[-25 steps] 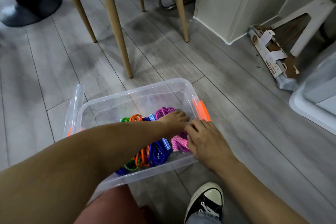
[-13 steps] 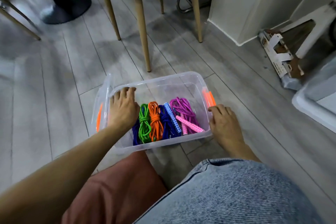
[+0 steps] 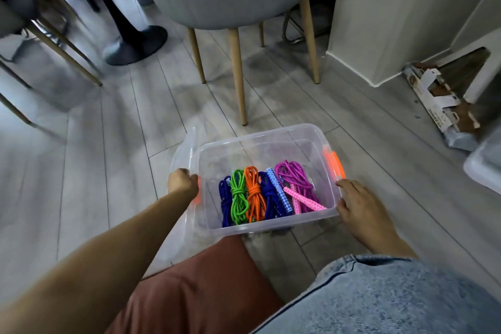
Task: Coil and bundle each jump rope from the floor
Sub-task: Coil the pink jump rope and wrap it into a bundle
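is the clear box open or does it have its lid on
Open. The clear box has no lid on top; the bundled ropes show directly inside, and a clear lid leans by its left side.

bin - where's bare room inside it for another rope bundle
The far half of the clear bin, between its back wall and the rope tops, is bare. The near half is packed: blue, green, orange and purple bundles side by side.

Clear glossy plastic bin (image 3: 260, 135), matt wood-look floor (image 3: 108, 171)
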